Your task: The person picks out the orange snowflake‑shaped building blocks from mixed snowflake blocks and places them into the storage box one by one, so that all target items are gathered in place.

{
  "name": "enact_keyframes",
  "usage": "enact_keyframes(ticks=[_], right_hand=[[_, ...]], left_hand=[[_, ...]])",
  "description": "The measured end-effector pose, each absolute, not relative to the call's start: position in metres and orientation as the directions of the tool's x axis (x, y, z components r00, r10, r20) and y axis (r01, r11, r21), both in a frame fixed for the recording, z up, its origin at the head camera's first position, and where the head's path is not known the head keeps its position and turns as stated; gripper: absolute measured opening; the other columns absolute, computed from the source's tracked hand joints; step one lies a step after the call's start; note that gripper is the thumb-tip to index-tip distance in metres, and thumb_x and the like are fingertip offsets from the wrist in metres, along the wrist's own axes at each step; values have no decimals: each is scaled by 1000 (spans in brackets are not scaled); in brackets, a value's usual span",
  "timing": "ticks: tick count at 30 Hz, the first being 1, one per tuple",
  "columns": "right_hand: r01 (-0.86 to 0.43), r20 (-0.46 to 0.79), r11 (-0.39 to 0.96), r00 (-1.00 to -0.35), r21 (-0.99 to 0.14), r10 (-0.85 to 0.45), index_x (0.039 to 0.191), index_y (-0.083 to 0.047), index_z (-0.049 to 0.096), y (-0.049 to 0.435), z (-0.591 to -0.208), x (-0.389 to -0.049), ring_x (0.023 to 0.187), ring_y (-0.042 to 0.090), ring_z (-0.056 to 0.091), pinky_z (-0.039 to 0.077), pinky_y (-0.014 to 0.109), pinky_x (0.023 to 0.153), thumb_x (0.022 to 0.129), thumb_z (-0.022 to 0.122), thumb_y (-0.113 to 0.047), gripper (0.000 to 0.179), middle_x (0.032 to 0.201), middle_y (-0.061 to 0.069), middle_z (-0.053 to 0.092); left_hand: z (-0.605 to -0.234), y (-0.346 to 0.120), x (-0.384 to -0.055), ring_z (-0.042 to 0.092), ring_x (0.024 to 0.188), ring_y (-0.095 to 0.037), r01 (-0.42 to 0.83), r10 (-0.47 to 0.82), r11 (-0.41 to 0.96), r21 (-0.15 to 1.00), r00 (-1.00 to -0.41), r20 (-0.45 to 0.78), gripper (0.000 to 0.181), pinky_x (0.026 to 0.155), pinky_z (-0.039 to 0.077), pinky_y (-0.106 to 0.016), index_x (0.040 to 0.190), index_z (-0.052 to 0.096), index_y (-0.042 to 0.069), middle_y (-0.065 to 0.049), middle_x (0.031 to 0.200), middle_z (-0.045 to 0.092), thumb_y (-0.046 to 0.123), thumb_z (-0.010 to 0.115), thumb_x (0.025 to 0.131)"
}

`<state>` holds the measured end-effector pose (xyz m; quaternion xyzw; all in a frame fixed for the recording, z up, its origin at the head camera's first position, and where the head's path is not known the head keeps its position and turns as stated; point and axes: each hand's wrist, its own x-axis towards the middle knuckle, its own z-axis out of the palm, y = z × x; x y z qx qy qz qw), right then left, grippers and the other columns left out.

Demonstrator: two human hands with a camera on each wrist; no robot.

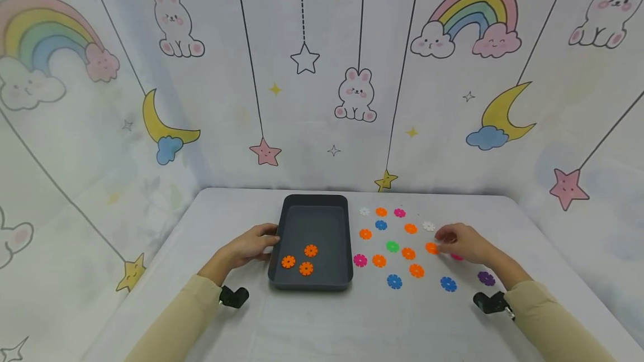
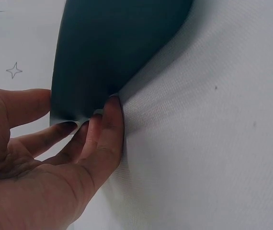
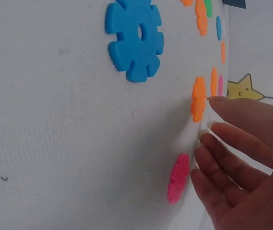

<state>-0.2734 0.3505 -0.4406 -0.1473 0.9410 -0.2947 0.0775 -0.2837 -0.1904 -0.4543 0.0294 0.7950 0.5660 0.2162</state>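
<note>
A dark grey rectangular tray (image 1: 314, 200) stands left of the middle of the table. Three orange notched plastic discs (image 1: 311, 250) lie inside it. My left hand (image 1: 254, 243) holds the tray's left side, thumb at the rim and fingers curled against the lower edge in the left wrist view (image 2: 88, 163). Over on the right, my right hand (image 1: 465, 242) hovers with loosely bent fingers, thumb tip right beside an orange disc (image 3: 198, 99). Below those fingers lies a pink disc (image 3: 178, 179), partly covered by the hand in the head view.
Several more notched discs spread right of the tray, among them a green one (image 1: 392, 246), a blue one (image 1: 448, 284), a purple one (image 1: 486, 279) and a white one (image 1: 364, 212). A patterned cloth (image 1: 312, 116) hangs behind the white table (image 1: 322, 328).
</note>
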Motion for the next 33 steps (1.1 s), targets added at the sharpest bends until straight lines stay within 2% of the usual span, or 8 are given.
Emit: enact_keyframes(ticks=[5,10,13,17,24,33], right_hand=[[-229,-63,773,-943,-592,-327,116,3,68,352,-444,-274,94,23,58,56,25,77,90,76,-16,33,103,8,66],[-209,-73,779,-948,-591,-310,117,2,68,354,-449,-275,101,28,59,58,37,86,90,76,-19,35,113,13,67],[-201,-79,777,-949,-597,-306,118,1,68,355,-453,-276,103,29,58,59,37,85,90,77,-20,35,116,14,65],[-191,-85,775,-950,-603,-300,116,0,67,355,-456,-276,101,28,57,57,32,81,89,79,-20,35,114,14,64],[-208,-74,786,-949,-582,-306,112,2,66,352,-454,-275,99,28,56,55,44,90,89,79,-21,35,110,12,64],[-213,-50,777,-953,-592,-300,105,-3,66,349,-455,-275,91,22,57,55,26,78,90,75,-13,20,100,5,66]], left_hand=[[-455,-191,-285,47,138,-39,-201,292,351,915,-905,-310,51,101,55,-51,154,38,-1,-24,159,37,11,52,106],[-455,-191,-286,47,138,-39,-202,291,353,913,-904,-313,51,102,54,-52,154,38,-1,-24,159,36,11,52,106],[-455,-191,-285,47,138,-39,-199,292,355,913,-904,-311,51,102,54,-52,154,38,-1,-25,158,37,11,52,106],[-455,-191,-284,47,138,-40,-199,292,354,914,-905,-310,50,102,54,-52,154,39,-1,-25,158,38,11,51,107],[-455,-190,-284,47,138,-40,-193,292,355,915,-906,-305,50,102,53,-53,154,38,-1,-24,158,39,11,51,107],[-455,-191,-283,47,138,-40,-200,297,354,914,-903,-312,50,102,54,-53,154,39,-1,-24,157,40,12,51,107]])
